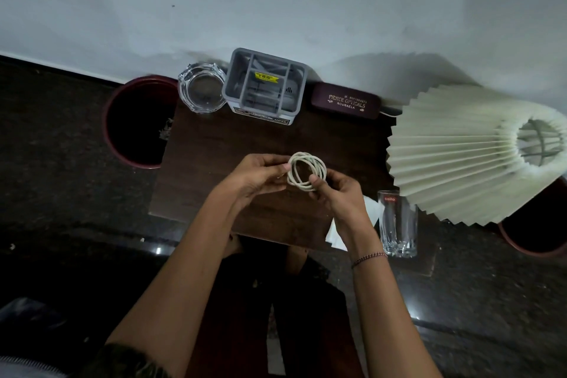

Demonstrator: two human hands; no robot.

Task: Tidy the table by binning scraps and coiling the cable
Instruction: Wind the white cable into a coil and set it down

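Observation:
A white cable (306, 171) is wound into a small round coil held above the middle of the dark wooden table (214, 144). My left hand (260, 176) pinches the coil's left side with its fingertips. My right hand (337, 193) grips the coil's lower right side, thumb over the loops. A dark red bin (138, 123) stands on the floor left of the table, with a few pale scraps inside. White paper (337, 233) lies at the table's front right edge, partly hidden by my right forearm.
Along the table's back edge stand a glass ashtray (201, 92), a grey compartment organiser (265, 86) and a maroon spectacle case (345, 100). A pleated cream lampshade (466, 150) fills the right side. A drinking glass (397, 222) stands at the front right. Another red bin (534, 233) sits far right.

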